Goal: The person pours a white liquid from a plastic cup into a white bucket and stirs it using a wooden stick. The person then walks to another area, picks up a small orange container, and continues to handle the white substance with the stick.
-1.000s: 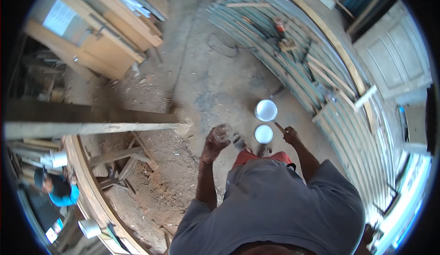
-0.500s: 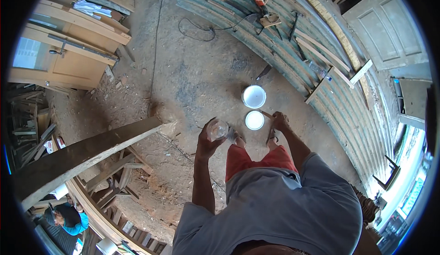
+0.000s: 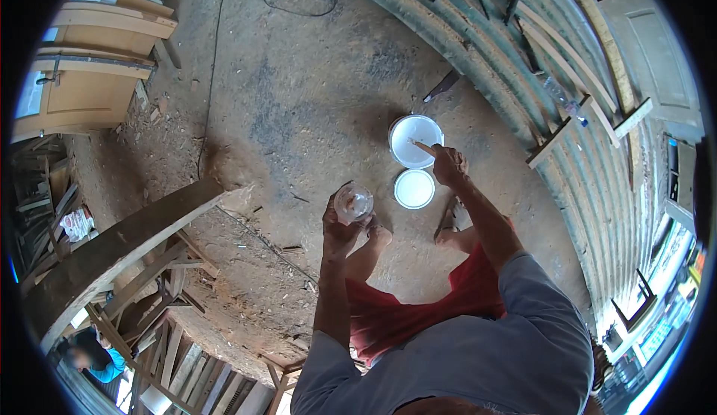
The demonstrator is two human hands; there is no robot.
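In my left hand is a clear plastic cup, gripped around its side and held out in front of my left foot. My right hand is closed on a thin wooden stick. The stick's tip reaches over the larger white bucket; whether it touches anything inside I cannot tell. Just nearer to me, a smaller round white container stands close against that bucket. It looks white across its whole top, and I cannot tell whether that is a lid or its contents.
A dark flat blade-like tool lies beyond the bucket. Corrugated sheets with wood strips spread to the right. A thick wooden beam slants in from the left. A black cable lies farther off. Another person is at the lower left.
I have bent lower toward the containers. My right hand has moved forward, bringing the stick from beside the smaller container to over the larger bucket. My left hand still holds the cup.
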